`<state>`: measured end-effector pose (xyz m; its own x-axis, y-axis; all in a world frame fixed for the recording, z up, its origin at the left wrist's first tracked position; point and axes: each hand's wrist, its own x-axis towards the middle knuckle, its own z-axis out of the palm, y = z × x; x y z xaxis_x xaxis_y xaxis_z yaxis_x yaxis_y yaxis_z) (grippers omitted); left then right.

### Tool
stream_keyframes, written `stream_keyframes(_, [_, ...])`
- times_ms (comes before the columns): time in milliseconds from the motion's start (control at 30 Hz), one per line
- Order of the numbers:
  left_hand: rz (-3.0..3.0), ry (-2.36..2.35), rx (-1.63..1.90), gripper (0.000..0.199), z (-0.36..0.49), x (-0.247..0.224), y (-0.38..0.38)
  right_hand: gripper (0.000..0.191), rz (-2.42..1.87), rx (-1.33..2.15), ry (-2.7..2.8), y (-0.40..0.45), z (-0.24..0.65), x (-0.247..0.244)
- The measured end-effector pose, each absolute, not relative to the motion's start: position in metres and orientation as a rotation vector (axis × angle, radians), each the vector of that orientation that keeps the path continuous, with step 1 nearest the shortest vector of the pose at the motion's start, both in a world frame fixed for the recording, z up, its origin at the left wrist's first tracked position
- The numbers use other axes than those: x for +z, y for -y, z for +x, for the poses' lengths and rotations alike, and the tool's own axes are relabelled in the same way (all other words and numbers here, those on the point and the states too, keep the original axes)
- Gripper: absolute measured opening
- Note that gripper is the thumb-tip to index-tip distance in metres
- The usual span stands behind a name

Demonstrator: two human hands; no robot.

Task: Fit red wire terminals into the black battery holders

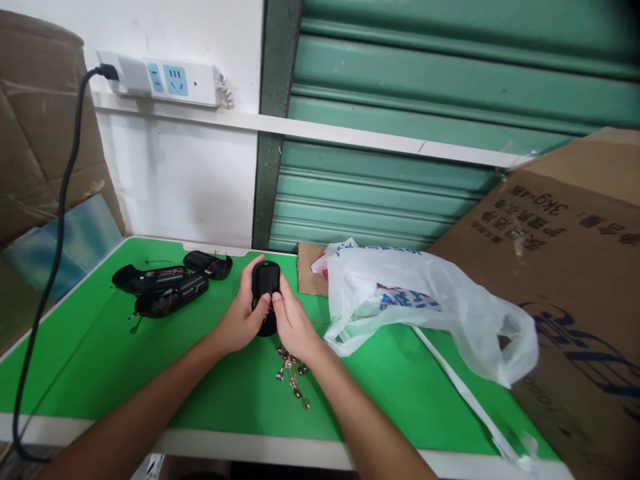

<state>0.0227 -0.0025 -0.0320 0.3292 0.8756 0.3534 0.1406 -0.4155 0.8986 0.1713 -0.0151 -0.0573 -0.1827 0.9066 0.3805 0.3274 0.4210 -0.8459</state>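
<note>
On the right, a brown carton [565, 280] bears Chinese characters with the legible marking "3kg" and, below, a large blue emblem, partly out of view. Blue print on the white plastic bag [435, 273] is too creased to read. At centre, above the green tabletop [390, 400], a black casing [266, 270] is held between the left hand [245, 319] and the right hand [295, 323], whose fingers curl around its sides while both thumbs press on its face. The casing is elongated and round-ended, with a rectangular recess, a small green mark at its upper end and red wires [267, 312] near the thumbs. Three black housings [170, 298] with wires lie to the left; small metal parts [293, 377] lie beside the right wrist.
</note>
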Motion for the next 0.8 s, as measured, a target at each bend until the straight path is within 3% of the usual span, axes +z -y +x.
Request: stream_keyframes(800, [1.796, -0.887, 1.061, 0.069, 0.016, -0.028, -0.001, 0.058, -1.091, 0.857, 1.737, 0.019, 0.177, -0.043])
